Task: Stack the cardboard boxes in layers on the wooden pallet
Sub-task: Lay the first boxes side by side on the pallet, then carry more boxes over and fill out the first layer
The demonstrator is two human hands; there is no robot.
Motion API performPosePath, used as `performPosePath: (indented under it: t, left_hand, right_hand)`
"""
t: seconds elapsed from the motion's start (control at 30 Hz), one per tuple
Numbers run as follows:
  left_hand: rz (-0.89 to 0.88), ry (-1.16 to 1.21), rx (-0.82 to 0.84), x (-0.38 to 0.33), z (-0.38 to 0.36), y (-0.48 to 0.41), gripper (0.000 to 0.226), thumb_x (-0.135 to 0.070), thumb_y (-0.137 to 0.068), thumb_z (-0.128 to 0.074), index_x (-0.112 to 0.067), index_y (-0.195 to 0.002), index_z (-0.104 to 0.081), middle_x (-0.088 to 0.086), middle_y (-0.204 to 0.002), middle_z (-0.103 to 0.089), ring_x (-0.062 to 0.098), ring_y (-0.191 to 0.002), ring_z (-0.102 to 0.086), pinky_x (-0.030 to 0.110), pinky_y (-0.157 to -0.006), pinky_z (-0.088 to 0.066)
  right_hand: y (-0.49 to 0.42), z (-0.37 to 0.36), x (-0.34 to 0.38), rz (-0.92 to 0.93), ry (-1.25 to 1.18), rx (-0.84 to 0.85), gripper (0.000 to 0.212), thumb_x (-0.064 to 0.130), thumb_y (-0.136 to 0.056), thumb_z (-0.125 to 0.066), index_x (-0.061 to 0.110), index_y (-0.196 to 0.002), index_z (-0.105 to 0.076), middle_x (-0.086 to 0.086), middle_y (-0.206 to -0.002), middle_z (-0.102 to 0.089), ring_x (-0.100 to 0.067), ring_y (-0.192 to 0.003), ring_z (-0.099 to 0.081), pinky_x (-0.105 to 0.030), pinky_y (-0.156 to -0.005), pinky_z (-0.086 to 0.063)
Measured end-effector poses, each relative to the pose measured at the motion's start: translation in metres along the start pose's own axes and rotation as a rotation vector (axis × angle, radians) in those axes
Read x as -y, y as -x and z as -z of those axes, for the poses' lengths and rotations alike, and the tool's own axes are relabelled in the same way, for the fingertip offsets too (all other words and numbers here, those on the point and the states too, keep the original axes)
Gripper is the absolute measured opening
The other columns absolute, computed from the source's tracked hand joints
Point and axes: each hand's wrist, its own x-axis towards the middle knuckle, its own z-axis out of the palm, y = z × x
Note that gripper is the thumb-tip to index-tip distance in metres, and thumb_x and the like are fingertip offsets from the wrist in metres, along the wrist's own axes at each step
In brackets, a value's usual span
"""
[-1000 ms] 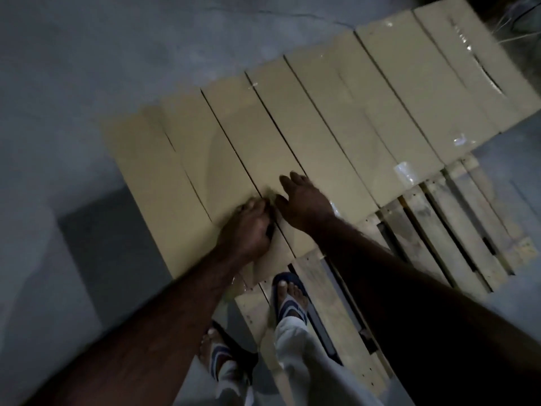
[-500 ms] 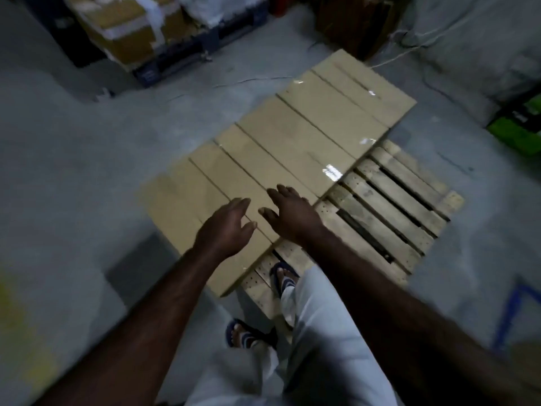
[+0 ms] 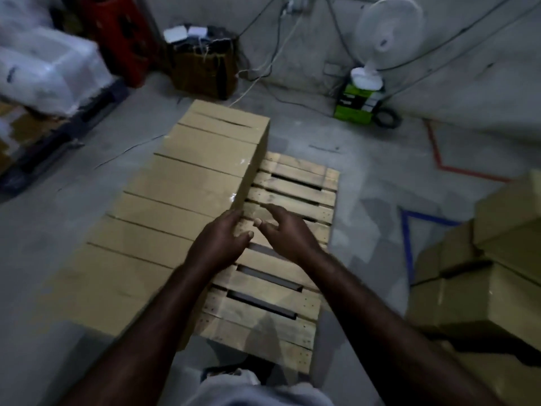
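A wooden pallet [image 3: 287, 194] lies on the concrete floor. Several flat cardboard boxes [image 3: 181, 200] stand side by side in a row along its left half; the right half shows bare slats. My left hand [image 3: 219, 244] hovers over the row's right edge with relaxed fingers, holding nothing. My right hand [image 3: 288, 232] hangs beside it above the bare slats, fingers loosely spread and empty. More cardboard boxes [image 3: 483, 273] are piled on the floor at the right.
A white fan [image 3: 386, 33] on a green box [image 3: 355, 104] stands at the back wall amid cables. A brown box [image 3: 205, 68] and a red crate [image 3: 117, 33] sit behind the pallet. Plastic-wrapped goods [image 3: 44, 63] fill the left. Blue tape [image 3: 408, 244] marks the floor.
Both hands have lifted off the boxes and drifted right, over the pallet's bare slats. My head has risen and turned, bringing the back wall and the box pile into view.
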Motion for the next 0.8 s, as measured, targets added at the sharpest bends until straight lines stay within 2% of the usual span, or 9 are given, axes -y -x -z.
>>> performPosePath:
  t: [0.2, 0.3, 0.43, 0.63, 0.8]
  left_hand:
    - [-0.141, -0.021, 0.09, -0.106, -0.063, 0.002, 0.062, -0.055, -0.086, -0.063, -0.029, -0.141, -0.052, 0.0, -0.14, -0.058, 0.018, -0.122, -0.058, 0.027, -0.098, -0.045]
    - [-0.218, -0.019, 0.151, -0.167, -0.107, 0.005, 0.059, -0.042, -0.09, -0.068, -0.023, -0.144, -0.051, 0.002, -0.142, -0.057, 0.02, -0.124, -0.057, 0.023, -0.092, -0.04]
    - [-0.343, 0.036, 0.287, -0.247, -0.169, 0.016, 0.064, -0.044, -0.089, -0.07, -0.022, -0.145, -0.049, 0.002, -0.145, -0.054, 0.019, -0.128, -0.055, 0.031, -0.101, -0.047]
    - [-0.342, 0.155, 0.433, -0.318, -0.235, 0.024, 0.064, -0.047, -0.088, -0.07, -0.022, -0.144, -0.051, 0.002, -0.144, -0.056, 0.018, -0.125, -0.057, 0.038, -0.105, -0.048]
    - [-0.285, 0.264, 0.545, -0.356, -0.279, 0.0, 0.056, -0.035, -0.091, -0.069, -0.015, -0.141, -0.054, 0.005, -0.141, -0.057, 0.017, -0.124, -0.057, 0.025, -0.096, -0.044]
  right_hand:
    - [0.073, 0.095, -0.084, -0.134, -0.047, -0.156, 0.063, 0.05, -0.099, -0.054, 0.016, -0.15, -0.043, -0.003, -0.154, -0.045, -0.019, -0.142, -0.041, -0.029, -0.112, -0.034]
    - [0.116, 0.142, -0.134, -0.217, -0.067, -0.236, 0.064, 0.051, -0.099, -0.053, 0.017, -0.152, -0.041, -0.003, -0.156, -0.043, -0.018, -0.143, -0.038, -0.027, -0.111, -0.03]
    - [0.175, 0.199, -0.197, -0.311, -0.028, -0.333, 0.063, 0.048, -0.101, -0.052, 0.016, -0.153, -0.038, -0.004, -0.157, -0.04, -0.019, -0.143, -0.037, -0.026, -0.111, -0.029]
    - [0.229, 0.235, -0.26, -0.452, -0.195, -0.507, 0.063, 0.052, -0.098, -0.054, 0.02, -0.15, -0.043, -0.002, -0.153, -0.047, -0.017, -0.139, -0.044, -0.028, -0.108, -0.035]
    - [0.239, 0.252, -0.301, -0.568, -0.411, -0.649, 0.062, 0.055, -0.096, -0.055, 0.023, -0.149, -0.046, 0.002, -0.149, -0.051, -0.017, -0.137, -0.048, -0.038, -0.111, -0.043]
